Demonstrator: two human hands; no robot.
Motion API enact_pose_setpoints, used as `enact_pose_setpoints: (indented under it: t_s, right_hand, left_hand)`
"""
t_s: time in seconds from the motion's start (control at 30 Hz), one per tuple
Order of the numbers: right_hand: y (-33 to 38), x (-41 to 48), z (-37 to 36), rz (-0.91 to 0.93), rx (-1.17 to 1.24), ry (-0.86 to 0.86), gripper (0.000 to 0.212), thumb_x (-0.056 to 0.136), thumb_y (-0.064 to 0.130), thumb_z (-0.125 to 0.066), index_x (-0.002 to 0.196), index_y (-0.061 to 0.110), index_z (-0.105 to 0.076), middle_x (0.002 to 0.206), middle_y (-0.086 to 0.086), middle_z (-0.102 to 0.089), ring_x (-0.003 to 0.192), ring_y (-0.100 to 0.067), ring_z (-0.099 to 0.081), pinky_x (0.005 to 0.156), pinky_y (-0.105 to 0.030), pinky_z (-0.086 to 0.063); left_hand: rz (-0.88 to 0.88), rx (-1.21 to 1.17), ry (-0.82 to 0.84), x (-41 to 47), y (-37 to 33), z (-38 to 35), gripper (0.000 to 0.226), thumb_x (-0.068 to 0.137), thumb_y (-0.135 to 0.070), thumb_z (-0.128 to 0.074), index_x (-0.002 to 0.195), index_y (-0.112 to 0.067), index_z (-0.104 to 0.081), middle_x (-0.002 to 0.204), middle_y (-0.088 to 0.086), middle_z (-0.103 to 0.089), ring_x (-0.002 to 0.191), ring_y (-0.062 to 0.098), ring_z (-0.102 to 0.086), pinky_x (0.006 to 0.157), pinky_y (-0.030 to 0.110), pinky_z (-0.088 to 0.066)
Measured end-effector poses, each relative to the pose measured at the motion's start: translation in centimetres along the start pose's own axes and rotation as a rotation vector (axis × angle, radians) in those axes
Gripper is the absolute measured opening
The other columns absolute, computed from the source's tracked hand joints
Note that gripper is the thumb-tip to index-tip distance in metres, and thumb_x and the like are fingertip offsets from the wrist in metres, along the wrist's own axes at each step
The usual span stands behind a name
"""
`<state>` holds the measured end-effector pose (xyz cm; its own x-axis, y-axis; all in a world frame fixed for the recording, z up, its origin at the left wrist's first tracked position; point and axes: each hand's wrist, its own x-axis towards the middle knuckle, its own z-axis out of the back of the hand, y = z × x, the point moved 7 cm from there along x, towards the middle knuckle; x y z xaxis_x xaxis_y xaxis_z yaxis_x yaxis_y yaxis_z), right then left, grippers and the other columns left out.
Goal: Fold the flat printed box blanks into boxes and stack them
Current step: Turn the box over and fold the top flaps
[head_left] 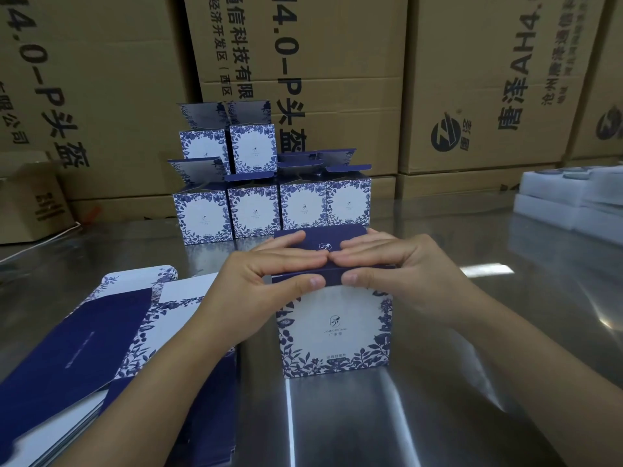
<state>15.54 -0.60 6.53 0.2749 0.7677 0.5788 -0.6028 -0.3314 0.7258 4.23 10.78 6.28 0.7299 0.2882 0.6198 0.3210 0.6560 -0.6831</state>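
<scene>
A folded box (333, 332), white with blue floral print and a navy lid, stands upright on the steel table (438, 399) in front of me. My left hand (269, 267) and my right hand (397, 264) lie flat on its lid, fingertips meeting in the middle, thumbs pressing the lid's front edge. A pile of flat printed blanks (101, 338) lies to the left under my left forearm. Behind the box stands a row of several folded boxes (269, 207) with open top flaps, and two more boxes (229, 146) sit on top of that row at the left.
Large brown shipping cartons (472, 96) form a wall along the back of the table. A small open cardboard box (30, 203) sits at the far left. White foam trays (573, 200) are piled at the right edge.
</scene>
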Motion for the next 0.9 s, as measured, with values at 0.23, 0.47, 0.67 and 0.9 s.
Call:
enact_pose_setpoints:
  t_s: [0.23, 0.47, 0.67, 0.9]
  right_hand:
    - [0.3, 0.0, 0.0, 0.002, -0.028, 0.025, 0.024, 0.063, 0.028, -0.073, 0.086, 0.032, -0.074, 0.091, 0.020, -0.073, 0.103, 0.005, -0.061, 0.089, -0.003, -0.036]
    - [-0.1, 0.1, 0.6, -0.018, -0.034, 0.085, 0.029, 0.060, 0.034, -0.077, 0.087, 0.044, -0.074, 0.098, 0.021, -0.072, 0.110, 0.004, -0.059, 0.097, -0.006, -0.035]
    - [-1.1, 0.1, 1.4, -0.066, 0.056, 0.035, 0.032, 0.057, 0.031, -0.079, 0.087, 0.040, -0.076, 0.104, 0.020, -0.071, 0.118, 0.004, -0.054, 0.101, -0.015, -0.041]
    - [-1.5, 0.0, 1.8, -0.108, 0.150, -0.008, 0.025, 0.058, 0.013, -0.078, 0.082, 0.020, -0.077, 0.099, 0.012, -0.073, 0.114, 0.005, -0.056, 0.093, -0.011, -0.045]
  left_hand:
    - [0.013, 0.009, 0.021, 0.0, -0.1, 0.1, 0.025, 0.063, -0.031, -0.072, 0.088, -0.033, -0.073, 0.095, -0.025, -0.070, 0.113, -0.008, -0.054, 0.094, 0.009, -0.040]
    - [0.053, -0.050, 0.071, -0.1, 0.2, 0.9, 0.026, 0.060, -0.026, -0.075, 0.085, -0.032, -0.075, 0.097, -0.018, -0.072, 0.112, -0.005, -0.057, 0.093, 0.009, -0.041]
    - [0.066, -0.086, 0.006, -0.1, 0.6, 1.4, 0.023, 0.058, -0.030, -0.075, 0.081, -0.032, -0.076, 0.097, -0.016, -0.072, 0.113, -0.004, -0.057, 0.091, 0.009, -0.042]
    - [0.056, -0.100, -0.008, -0.2, 0.9, 1.9, 0.026, 0.060, -0.025, -0.075, 0.085, -0.033, -0.076, 0.100, -0.014, -0.072, 0.114, 0.001, -0.058, 0.097, 0.017, -0.044]
